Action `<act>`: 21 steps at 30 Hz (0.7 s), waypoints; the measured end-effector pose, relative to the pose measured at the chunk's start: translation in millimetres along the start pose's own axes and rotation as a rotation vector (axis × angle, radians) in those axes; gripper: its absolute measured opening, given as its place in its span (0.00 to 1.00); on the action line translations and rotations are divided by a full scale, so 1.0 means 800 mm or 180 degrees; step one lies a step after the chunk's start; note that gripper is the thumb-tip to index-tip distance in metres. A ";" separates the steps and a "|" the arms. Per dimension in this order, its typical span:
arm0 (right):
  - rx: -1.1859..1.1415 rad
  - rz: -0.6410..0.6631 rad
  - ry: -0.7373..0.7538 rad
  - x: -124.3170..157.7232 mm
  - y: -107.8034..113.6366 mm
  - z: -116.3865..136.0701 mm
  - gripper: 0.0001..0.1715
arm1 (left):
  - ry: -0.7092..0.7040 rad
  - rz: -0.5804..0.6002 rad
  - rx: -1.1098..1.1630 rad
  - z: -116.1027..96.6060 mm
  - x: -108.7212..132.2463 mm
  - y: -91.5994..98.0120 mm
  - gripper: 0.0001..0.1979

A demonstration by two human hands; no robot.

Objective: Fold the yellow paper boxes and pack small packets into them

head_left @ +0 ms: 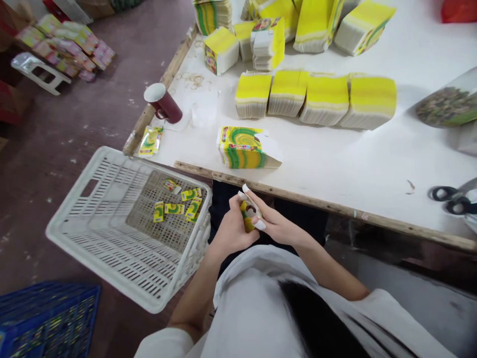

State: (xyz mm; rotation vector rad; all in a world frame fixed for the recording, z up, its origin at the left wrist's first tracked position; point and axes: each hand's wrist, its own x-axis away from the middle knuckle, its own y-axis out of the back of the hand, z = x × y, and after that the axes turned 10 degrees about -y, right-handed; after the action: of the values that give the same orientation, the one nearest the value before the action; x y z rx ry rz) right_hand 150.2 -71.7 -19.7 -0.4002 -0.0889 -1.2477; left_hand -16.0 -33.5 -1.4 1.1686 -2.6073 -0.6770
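Close to my body, just off the table's front edge, both hands are around a small yellow-and-green card box (pixel 247 217) with a round opening facing up. My left hand (pixel 234 229) wraps it from the left side. On the other side my right hand (pixel 278 224) grips it with thumb and fingers; white covers show on some fingertips. Most of the box is hidden by my fingers. On the table ahead lies a leaning stack of flat printed cartons (pixel 242 148) in yellow and green.
A white plastic crate (pixel 108 238) with several small yellow boxes (pixel 174 209) stands at the left. On the white table (pixel 316 164) are a row of yellow card stacks (pixel 290 92), a dark red mug (pixel 169 107), scissors (pixel 443 194) and a container (pixel 447 104). A blue crate (pixel 48 318) is lower left.
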 end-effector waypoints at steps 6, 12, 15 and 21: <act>-0.1391 -0.0271 -0.0428 -0.007 -0.013 0.003 0.41 | -0.0130 -0.0521 -0.0416 -0.003 0.006 -0.010 0.35; -0.1366 -0.0194 -0.0519 -0.011 -0.017 0.002 0.38 | -0.0414 -0.0868 -0.0878 0.002 0.012 -0.013 0.27; -0.0823 -0.0169 -0.0207 -0.007 -0.010 0.000 0.38 | -0.0489 -0.0776 -0.0756 0.004 0.009 -0.010 0.30; 0.1052 -0.0574 0.0673 -0.001 -0.004 -0.003 0.32 | -0.0282 -0.0475 -0.0089 0.015 -0.003 -0.017 0.38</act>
State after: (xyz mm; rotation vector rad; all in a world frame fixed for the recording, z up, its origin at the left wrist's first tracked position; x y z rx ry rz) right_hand 146.7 -72.3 -21.4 0.0276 -0.1503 -1.4170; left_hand -9.7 -35.7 -18.3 1.3651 -2.5914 -0.8092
